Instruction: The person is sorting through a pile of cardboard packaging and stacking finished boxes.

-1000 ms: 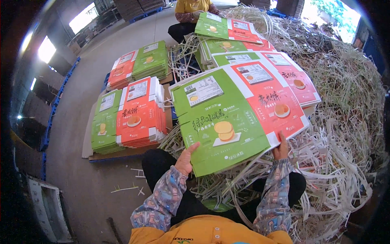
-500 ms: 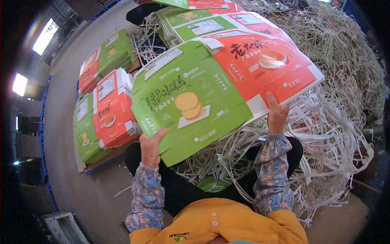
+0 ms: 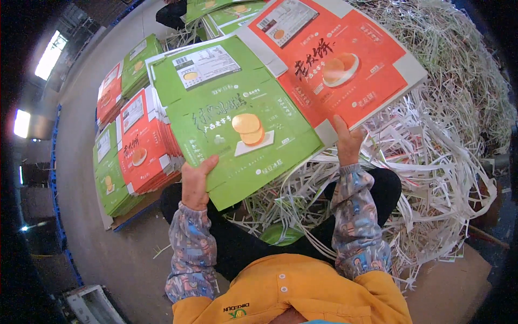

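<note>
Printed cardboard sheets (image 3: 288, 121), half green and half orange-red with pictures of cakes, are held up over my lap. White edges at their left side suggest more than one layer. My left hand (image 3: 195, 181) grips the lower left corner of the green half, thumb on top and fingers hidden underneath. Where green meets red at the near edge, my right hand (image 3: 348, 141) pinches the sheets, again thumb uppermost. The far side of the sheets tilts over a pile of similar printed sheets (image 3: 229, 16).
To my left, stacks of matching sheets (image 3: 145, 156) lie on a low board on the floor (image 3: 81, 173). Shredded paper strips (image 3: 426, 178) heap up on the right and under the held sheets. At the far edge, part of another person (image 3: 171, 13) shows. A pale frame (image 3: 89, 305) lies lower left.
The held sheets have flattened out and shifted slightly left, so more of the far panels with white labels shows. Both hands keep their grip and have moved a little left and away from me.
</note>
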A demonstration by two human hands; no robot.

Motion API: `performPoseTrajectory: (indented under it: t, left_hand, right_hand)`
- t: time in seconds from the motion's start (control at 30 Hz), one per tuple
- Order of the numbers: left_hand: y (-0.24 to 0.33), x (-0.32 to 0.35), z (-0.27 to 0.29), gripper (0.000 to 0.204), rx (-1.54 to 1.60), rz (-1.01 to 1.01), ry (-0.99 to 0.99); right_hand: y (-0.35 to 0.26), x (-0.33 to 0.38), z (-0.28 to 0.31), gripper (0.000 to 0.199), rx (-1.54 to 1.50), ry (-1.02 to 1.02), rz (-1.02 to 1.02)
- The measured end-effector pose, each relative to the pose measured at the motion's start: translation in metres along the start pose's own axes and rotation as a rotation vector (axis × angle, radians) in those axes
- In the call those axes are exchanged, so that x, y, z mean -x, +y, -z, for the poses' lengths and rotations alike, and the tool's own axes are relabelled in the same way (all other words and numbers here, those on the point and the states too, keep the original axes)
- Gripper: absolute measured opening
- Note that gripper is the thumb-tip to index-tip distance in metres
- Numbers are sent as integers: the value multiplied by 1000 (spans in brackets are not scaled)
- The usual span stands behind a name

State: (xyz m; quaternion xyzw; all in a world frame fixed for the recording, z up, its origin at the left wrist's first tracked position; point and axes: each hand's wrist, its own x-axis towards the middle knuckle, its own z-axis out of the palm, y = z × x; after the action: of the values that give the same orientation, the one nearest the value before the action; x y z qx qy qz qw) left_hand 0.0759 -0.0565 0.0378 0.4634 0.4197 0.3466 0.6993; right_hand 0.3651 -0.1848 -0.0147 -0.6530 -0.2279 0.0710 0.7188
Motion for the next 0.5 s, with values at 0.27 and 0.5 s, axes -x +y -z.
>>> performPoseTrajectory:
  t: [0.27,0.5]
  left_hand:
    - [0,2,3,34,108,-30,-4]
    - [1,-15,31,39,87,43,-82]
  right_hand:
    - [15,-8,9,20,-418,29,-433]
    - [8,-5,10,29,-241,-111,-170]
